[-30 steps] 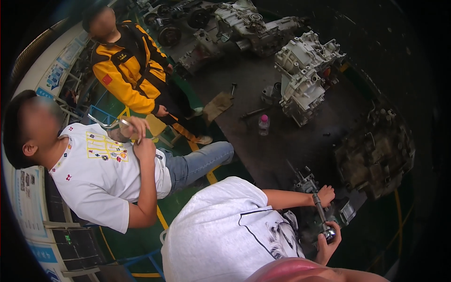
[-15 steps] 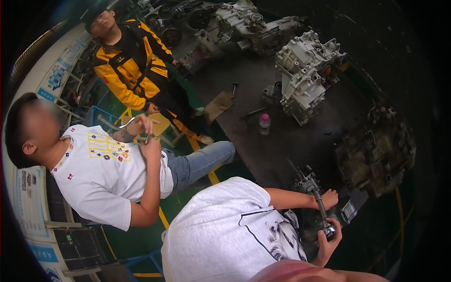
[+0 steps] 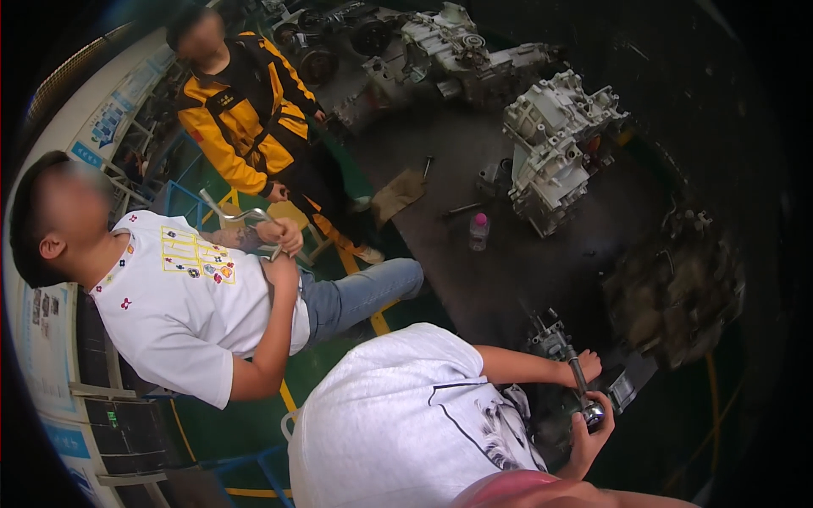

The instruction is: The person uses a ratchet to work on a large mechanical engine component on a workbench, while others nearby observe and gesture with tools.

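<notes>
Right hand grips long grey metal tool by round chrome end; left hand alongside, grip unclear. Smooth chrome might slip, knocking left wrist.

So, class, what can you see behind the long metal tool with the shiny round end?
The tool's shaft crosses in front of the left wrist, hiding a strip of it; the left hand shows beyond. What the right hand covers cannot be seen.
</notes>
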Demonstrator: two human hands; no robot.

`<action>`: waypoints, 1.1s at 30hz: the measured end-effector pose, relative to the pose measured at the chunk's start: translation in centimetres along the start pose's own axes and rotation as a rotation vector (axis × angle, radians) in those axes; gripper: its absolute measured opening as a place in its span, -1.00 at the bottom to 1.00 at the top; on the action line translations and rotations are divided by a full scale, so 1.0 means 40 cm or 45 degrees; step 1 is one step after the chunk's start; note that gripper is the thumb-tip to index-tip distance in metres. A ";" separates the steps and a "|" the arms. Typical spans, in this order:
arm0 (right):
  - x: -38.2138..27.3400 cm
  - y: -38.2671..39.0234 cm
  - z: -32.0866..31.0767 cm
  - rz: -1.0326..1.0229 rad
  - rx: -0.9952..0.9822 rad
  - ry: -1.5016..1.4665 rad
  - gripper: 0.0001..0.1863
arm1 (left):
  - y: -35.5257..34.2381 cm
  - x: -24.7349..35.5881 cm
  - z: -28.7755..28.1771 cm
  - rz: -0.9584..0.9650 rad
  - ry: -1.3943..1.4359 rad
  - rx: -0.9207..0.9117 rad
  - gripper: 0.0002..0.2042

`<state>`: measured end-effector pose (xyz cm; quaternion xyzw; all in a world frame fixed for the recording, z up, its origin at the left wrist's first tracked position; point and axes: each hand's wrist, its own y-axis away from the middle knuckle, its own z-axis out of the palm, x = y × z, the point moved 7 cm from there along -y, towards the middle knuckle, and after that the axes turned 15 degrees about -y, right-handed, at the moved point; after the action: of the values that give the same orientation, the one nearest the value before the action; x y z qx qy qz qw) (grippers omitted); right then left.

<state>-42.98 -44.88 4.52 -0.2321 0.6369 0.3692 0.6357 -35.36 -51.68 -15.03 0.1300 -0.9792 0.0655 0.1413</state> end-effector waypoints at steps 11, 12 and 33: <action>-0.048 -0.034 0.072 -0.236 -0.363 -0.472 -0.52 | 0.008 -0.025 0.030 -0.092 0.023 -0.054 -0.81; -0.062 -0.035 0.076 -0.342 -0.437 -0.670 -0.56 | 0.010 -0.024 0.023 -0.074 0.063 0.021 -0.81; -0.273 -0.021 0.195 -0.913 -0.526 -0.438 -0.51 | -0.025 0.000 0.017 -0.089 0.360 0.073 -0.92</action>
<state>-36.42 -41.32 15.71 -0.4956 0.3140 0.2783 0.7605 -35.27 -52.76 -15.57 0.1573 -0.9421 0.1060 0.2764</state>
